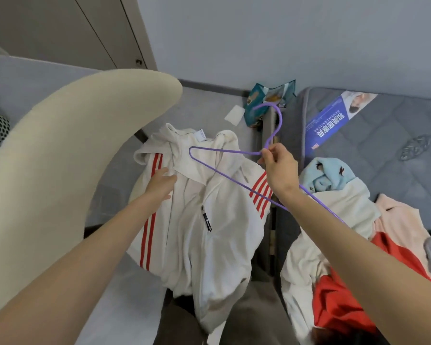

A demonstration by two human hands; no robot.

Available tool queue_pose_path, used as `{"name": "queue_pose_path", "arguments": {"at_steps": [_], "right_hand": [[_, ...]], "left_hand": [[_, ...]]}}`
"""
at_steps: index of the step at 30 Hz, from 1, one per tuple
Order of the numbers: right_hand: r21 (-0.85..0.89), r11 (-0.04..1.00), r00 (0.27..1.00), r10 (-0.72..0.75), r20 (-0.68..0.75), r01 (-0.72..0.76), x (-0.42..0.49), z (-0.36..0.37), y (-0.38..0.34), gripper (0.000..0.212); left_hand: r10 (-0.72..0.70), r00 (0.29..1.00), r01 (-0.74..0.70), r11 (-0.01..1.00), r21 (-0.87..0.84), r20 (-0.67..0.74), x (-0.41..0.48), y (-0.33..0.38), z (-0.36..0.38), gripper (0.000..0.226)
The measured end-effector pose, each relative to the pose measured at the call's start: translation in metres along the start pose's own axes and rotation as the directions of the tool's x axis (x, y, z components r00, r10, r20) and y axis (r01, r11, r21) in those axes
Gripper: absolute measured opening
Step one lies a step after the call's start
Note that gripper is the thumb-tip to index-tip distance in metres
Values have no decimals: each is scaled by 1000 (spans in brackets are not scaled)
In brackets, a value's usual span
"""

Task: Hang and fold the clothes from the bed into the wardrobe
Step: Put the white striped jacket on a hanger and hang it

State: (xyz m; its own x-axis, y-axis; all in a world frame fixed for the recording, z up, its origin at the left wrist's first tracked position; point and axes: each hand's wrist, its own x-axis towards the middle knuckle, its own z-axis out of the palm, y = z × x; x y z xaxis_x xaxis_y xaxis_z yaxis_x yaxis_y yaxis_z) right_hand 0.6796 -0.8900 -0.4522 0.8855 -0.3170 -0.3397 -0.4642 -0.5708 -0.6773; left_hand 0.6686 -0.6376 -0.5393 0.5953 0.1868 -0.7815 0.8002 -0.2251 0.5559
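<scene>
Right grip (279, 168) pinches the hanger (281, 119) neck; left grip (159, 185) lies flat on the jacket (222, 232). The hanger could swivel and snag the hood (174, 135).

Soft matt white cloth jacket (209, 220) with red stripes, metal zip pull (206, 218); thin smooth purple hanger (234, 175), plastic-coated by its look; quilted grey mattress (383, 135), glossy printed label (334, 120); fleecy pale blue garment (326, 175); shiny crinkled foil bag (264, 100)
</scene>
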Motion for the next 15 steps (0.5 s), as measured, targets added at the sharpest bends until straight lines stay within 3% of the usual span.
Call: {"name": "queue_pose_path", "arguments": {"at_steps": [5,9,12,15], "right_hand": [[-6,1000,998,10,66,-9,48,25,27,22],[-16,999,992,31,126,-30,74,33,46,21],[-36,999,982,12,191,-5,88,36,50,19],[-54,997,965,-46,256,62,98,40,46,20]], "left_hand": [[2,999,-1,1000,28,-54,51,-3,29,38],[-15,988,9,999,-38,-154,71,-2,51,61],[-47,964,34,998,-57,-261,77,1,59,48],[34,941,-7,997,83,-336,67,7,63,33]]}}
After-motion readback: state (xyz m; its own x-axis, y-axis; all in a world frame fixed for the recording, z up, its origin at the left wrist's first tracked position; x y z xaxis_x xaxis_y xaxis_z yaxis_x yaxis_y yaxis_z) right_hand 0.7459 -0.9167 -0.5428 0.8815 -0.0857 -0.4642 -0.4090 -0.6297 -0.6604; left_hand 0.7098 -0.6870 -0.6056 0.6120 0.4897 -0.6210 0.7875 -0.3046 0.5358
